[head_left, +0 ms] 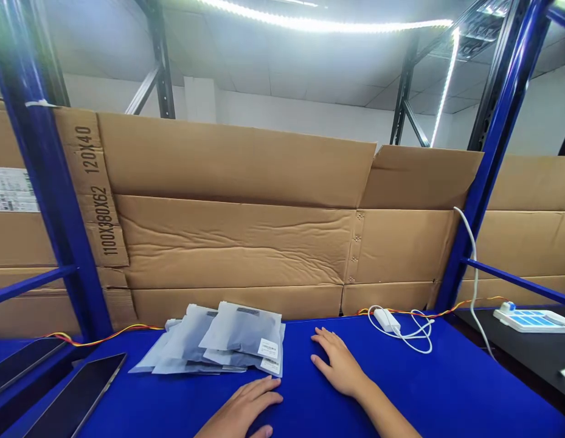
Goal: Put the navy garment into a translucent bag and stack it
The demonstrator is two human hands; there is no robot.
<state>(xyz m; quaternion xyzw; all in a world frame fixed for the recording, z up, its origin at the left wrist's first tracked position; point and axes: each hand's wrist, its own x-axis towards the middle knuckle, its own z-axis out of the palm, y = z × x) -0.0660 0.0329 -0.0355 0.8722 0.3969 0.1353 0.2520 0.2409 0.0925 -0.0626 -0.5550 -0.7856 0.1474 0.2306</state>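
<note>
My left hand [250,406] lies on the blue tabletop [382,389], fingers stretched out, just in front of a stack of frosted plastic packets [186,340]. The top packet [241,328] has a white barcode label [268,348] on its lower right corner. Right of the stack, my right hand [337,363] rests on the table with its fingers spread, apart from the packets. Neither hand holds anything. What is inside the packets cannot be made out through the cloudy plastic.
A white adapter [387,321] with coiled cable lies at the back right. A dark flat panel [76,398] sits at the left edge. Brown cardboard [236,243] walls off the back between blue posts [485,176]. A power strip [533,319] stands on a black surface at far right.
</note>
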